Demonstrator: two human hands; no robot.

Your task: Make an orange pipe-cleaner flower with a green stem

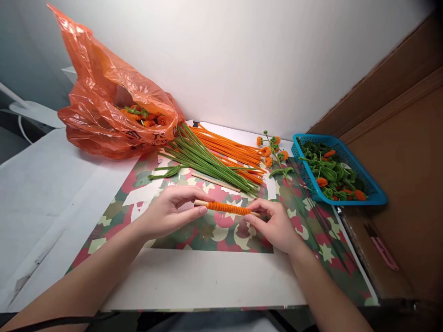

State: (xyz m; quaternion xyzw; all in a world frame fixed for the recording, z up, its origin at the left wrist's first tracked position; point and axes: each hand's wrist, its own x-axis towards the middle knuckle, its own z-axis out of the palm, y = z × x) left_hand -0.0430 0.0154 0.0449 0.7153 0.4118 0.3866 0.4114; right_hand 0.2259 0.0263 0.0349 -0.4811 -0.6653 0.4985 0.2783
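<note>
A wooden stick [200, 203] is held level above the patterned table cover, with an orange pipe cleaner [228, 209] wound tightly around it in a coil. My left hand [169, 213] pinches the coil's left end between thumb and fingers, and the stick's tip pokes out there. At the other end, my right hand [275, 225] closes thumb and fingers on the coil and stick. Just beyond lie a bundle of green pipe cleaners [214, 163], a second wooden stick [216, 182] and a green twisted leaf piece [168, 173].
Orange pipe cleaners [230, 146] lie behind the green bundle. An orange plastic bag [100, 106] with pipe-cleaner flowers stands back left. A flower stem [277, 150] lies right of centre. A blue basket [377, 198] holds green and orange pieces, with a pink cutter [384, 251] nearby.
</note>
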